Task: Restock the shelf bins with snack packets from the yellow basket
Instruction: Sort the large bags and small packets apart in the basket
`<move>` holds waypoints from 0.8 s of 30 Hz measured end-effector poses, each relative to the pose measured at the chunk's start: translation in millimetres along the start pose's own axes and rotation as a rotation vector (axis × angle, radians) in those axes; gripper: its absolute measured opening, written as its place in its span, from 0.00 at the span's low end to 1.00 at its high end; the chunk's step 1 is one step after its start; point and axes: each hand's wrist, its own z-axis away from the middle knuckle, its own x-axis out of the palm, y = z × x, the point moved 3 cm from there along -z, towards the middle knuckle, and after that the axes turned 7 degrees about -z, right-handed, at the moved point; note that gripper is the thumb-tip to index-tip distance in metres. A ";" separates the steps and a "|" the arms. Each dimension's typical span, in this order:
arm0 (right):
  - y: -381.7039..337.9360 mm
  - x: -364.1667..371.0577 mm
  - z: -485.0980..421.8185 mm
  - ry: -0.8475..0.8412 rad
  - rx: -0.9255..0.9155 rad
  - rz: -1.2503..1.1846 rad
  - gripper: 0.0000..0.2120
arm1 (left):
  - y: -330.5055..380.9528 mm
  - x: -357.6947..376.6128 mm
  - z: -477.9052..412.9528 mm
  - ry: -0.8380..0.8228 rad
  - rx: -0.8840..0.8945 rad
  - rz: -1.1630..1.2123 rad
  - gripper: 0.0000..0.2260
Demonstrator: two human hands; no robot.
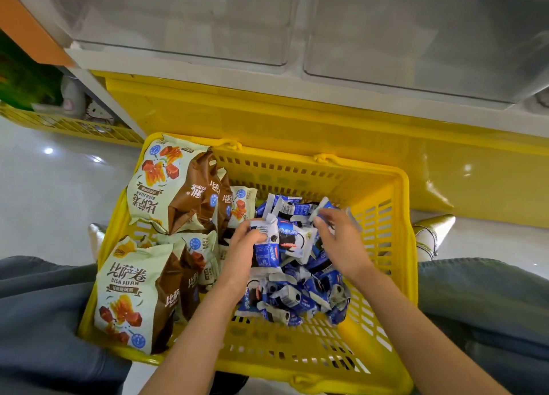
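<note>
**Head view: two hands at the packet heap, bins ahead and above**

We look down into the yellow slatted plastic basket [371,169] on the pale floor [53,186]. The heap of small blue-and-white snack packets [300,299] fills its right half, with its long axis running away from us. Large cream-and-brown snack bags [127,287] fill the left half. The left hand [246,241] has its grip clenched round a bunch of packets. The right hand [341,243] reaches in just beside it, and blur hides whether its grip holds any. The clear plastic shelf bins [416,38] lie beyond the far rim, so we judge the lift goes forward and up.
</note>
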 end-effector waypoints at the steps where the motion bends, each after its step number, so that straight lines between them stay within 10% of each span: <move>1: -4.3 5.8 9.4 -0.124 0.041 -0.177 0.20 | -0.1 0.1 0.2 -0.007 -0.010 0.004 0.14; 6: -13.7 7.2 41.0 -0.368 0.233 -0.567 0.23 | -1.2 6.6 3.6 -0.079 -0.029 -0.066 0.17; 20: 44.0 2.8 57.6 -0.383 0.265 0.492 0.20 | -8.4 -12.2 32.4 -0.005 0.138 -0.583 0.25; 24: 13.5 23.4 65.8 -0.302 0.140 -0.016 0.22 | -14.4 -3.0 36.3 -0.073 0.179 -0.646 0.22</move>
